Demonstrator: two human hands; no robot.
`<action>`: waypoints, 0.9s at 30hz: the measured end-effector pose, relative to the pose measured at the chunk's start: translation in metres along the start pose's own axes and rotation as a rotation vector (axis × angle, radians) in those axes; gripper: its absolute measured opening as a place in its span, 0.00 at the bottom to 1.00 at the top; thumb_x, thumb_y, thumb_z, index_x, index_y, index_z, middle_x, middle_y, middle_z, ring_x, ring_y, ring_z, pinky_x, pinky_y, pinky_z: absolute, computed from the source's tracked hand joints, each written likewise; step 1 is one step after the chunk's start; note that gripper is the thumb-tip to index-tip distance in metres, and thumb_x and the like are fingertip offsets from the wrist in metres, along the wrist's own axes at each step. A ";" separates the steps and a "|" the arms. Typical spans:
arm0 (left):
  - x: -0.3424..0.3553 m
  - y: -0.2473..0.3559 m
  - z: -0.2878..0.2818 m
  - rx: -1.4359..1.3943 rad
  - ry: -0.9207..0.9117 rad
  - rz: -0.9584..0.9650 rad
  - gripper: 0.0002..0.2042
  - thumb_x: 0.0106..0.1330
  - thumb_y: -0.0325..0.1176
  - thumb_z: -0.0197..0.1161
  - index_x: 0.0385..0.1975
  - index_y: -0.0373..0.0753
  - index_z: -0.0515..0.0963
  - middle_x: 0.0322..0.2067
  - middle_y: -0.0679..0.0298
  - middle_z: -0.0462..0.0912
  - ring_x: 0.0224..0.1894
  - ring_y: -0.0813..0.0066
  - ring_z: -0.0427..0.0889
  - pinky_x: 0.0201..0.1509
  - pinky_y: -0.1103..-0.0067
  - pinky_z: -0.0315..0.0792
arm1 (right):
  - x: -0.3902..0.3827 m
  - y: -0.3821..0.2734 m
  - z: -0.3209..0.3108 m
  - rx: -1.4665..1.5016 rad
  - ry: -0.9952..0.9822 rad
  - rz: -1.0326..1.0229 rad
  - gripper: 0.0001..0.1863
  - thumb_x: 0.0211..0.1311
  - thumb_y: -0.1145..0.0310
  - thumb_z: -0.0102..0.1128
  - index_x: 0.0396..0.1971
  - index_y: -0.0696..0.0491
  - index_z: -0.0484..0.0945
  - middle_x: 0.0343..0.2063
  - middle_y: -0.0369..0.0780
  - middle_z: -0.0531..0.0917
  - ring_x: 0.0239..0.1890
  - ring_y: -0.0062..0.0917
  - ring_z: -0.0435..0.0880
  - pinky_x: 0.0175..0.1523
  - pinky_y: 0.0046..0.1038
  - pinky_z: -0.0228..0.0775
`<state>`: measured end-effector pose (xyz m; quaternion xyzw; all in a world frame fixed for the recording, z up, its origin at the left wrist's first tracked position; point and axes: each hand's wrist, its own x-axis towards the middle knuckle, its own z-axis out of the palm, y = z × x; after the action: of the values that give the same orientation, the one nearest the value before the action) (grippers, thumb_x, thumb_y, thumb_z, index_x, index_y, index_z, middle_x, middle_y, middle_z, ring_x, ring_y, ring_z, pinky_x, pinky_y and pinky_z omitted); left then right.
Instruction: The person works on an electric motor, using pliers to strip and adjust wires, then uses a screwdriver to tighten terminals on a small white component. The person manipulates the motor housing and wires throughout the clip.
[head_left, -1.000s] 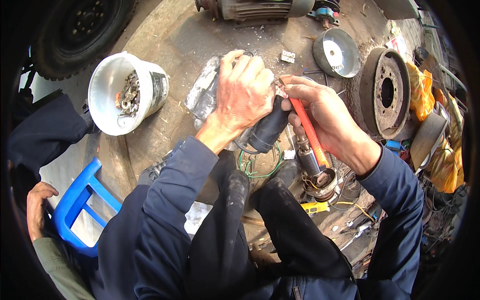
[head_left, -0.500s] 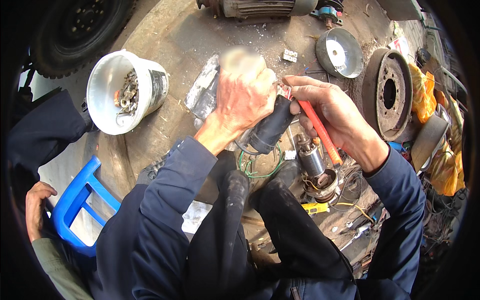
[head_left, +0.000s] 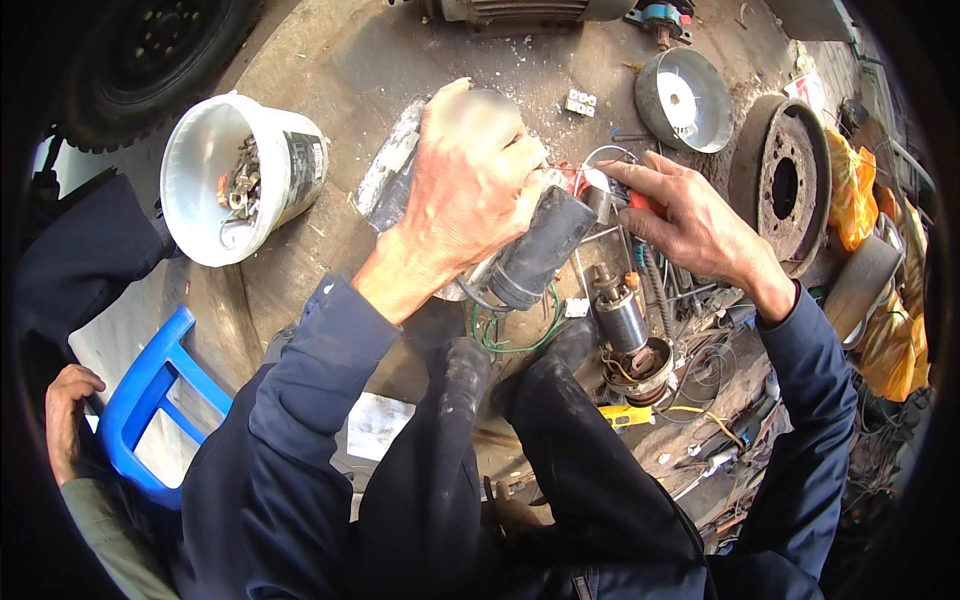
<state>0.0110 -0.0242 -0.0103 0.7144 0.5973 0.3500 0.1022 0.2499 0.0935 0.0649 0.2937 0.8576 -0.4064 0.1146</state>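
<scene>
black cylindrical part point(head_left: 545, 245), in front of legs point(head_left: 570, 430), in grasp of left hand point(head_left: 450, 180), grip partly hidden; red-handled tool point(head_left: 642, 203) pinched in right hand point(head_left: 700, 220); band point(head_left: 513, 287) already around body, red bits point(head_left: 574, 181) at upper end exposed, seemingly unfinished.

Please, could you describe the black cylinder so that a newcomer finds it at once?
From the white bucket at the left, go right to the person's left hand. The black cylinder slants out beside this hand, above the loop of green wire. Its dull black surface sets it apart from the shiny metal cylinder at its lower right.
</scene>
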 end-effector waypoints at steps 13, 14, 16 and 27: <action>0.008 -0.011 -0.003 -0.041 -0.135 -0.003 0.03 0.58 0.30 0.72 0.31 0.44 0.88 0.34 0.66 0.84 0.46 0.64 0.84 0.74 0.54 0.64 | 0.068 0.021 -0.001 -0.445 0.099 -0.528 0.16 0.70 0.57 0.68 0.40 0.53 0.74 0.35 0.43 0.74 0.39 0.41 0.82 0.48 0.41 0.73; 0.008 -0.011 -0.003 -0.038 -0.144 -0.006 0.03 0.58 0.30 0.72 0.31 0.44 0.88 0.34 0.66 0.84 0.46 0.64 0.84 0.74 0.54 0.64 | 0.072 0.020 0.000 -0.457 0.111 -0.562 0.17 0.69 0.56 0.69 0.40 0.52 0.74 0.35 0.43 0.74 0.39 0.41 0.81 0.48 0.41 0.73; 0.009 -0.011 -0.004 -0.025 -0.147 -0.008 0.03 0.58 0.30 0.72 0.31 0.44 0.87 0.34 0.66 0.84 0.46 0.64 0.84 0.74 0.55 0.64 | 0.078 0.021 0.003 -0.486 0.119 -0.601 0.20 0.66 0.51 0.70 0.39 0.51 0.75 0.35 0.41 0.74 0.39 0.39 0.82 0.47 0.41 0.73; 0.009 -0.011 -0.004 -0.057 -0.082 0.007 0.03 0.57 0.29 0.73 0.29 0.42 0.85 0.33 0.66 0.84 0.44 0.63 0.84 0.73 0.57 0.67 | 0.069 0.018 -0.008 -0.496 0.079 -0.631 0.17 0.67 0.53 0.70 0.40 0.50 0.76 0.34 0.40 0.74 0.40 0.37 0.80 0.48 0.39 0.68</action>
<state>0.0000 -0.0141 -0.0100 0.7271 0.5797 0.3377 0.1456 0.2055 0.1369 0.0290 -0.0050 0.9814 -0.1910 0.0187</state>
